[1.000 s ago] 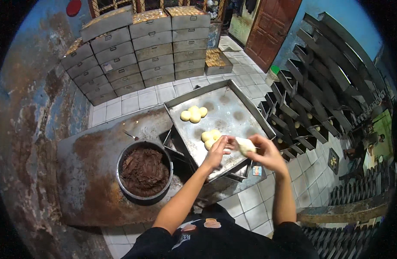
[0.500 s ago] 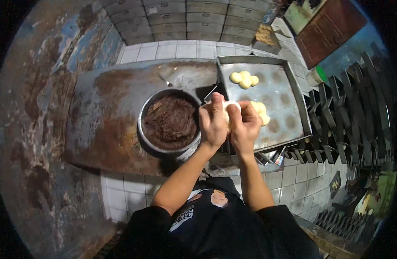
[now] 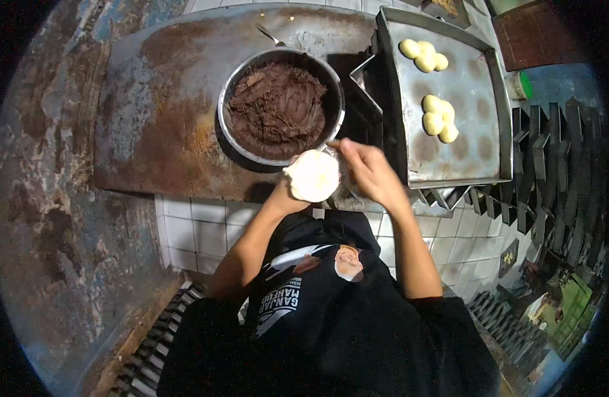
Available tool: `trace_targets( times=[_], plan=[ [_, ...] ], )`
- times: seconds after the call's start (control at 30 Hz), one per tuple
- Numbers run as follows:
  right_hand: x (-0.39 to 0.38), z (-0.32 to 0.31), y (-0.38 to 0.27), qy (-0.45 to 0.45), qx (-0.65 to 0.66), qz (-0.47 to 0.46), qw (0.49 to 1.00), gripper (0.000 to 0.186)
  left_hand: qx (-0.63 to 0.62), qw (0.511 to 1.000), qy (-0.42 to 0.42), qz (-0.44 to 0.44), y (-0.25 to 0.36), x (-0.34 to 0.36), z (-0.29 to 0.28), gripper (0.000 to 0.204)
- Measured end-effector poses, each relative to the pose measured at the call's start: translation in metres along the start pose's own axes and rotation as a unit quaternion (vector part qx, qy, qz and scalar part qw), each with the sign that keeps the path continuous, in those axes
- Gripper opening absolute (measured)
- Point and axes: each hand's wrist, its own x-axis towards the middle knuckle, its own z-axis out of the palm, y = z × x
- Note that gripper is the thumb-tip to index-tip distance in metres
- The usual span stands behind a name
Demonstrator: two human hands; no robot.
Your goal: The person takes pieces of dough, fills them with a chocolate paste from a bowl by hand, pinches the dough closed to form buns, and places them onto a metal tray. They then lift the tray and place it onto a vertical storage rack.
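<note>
A flattened piece of pale dough (image 3: 312,176) lies across the palm of my left hand (image 3: 286,198), which cups it from below near the table's front edge. Most of the left fingers are hidden beneath the dough. Just right of it, my right hand (image 3: 374,173) is closed, thumb uppermost. A thin brownish end shows at its fingertips, too small to identify. Ahead of my hands stands a round metal bowl (image 3: 223,122) of dark brown paste (image 3: 278,102), its surface rough and scooped. Two clusters of smooth dough balls (image 3: 434,118) sit on a metal tray (image 3: 460,162) at the right.
A metal utensil handle (image 3: 270,33) lies behind the bowl on the worn table (image 3: 159,126). Dark metal pans (image 3: 364,83) are stacked beside and under the tray. Farther right are a green-lidded tub (image 3: 521,85) and racked metal moulds (image 3: 549,159). A stained wall (image 3: 46,198) stands at left.
My hands have parted and come nearer my body. The dough, formerly pressed between both hands, now lies spread on the left palm. The view has tilted downward.
</note>
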Motion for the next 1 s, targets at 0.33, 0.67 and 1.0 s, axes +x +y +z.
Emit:
trace_targets(
  times=[0.33, 0.67, 1.0],
  plan=[
    [-0.056, 0.090, 0.247, -0.101, -0.345, 0.085, 0.929, 0.025, 0.251, 0.936, 0.074, -0.234, 0.013, -0.047, -0.083, 0.048],
    [0.154, 0.067, 0.096, 0.091, -0.334, -0.120, 0.930, 0.038, 0.242, 0.914, 0.155, -0.285, -0.025, -0.069, -0.102, 0.026],
    [0.166, 0.075, 0.123, 0.022, -0.313, -0.116, 0.942, 0.034, 0.100, 0.915, 0.207, -0.331, -0.014, -0.059, -0.104, 0.016]
  ],
)
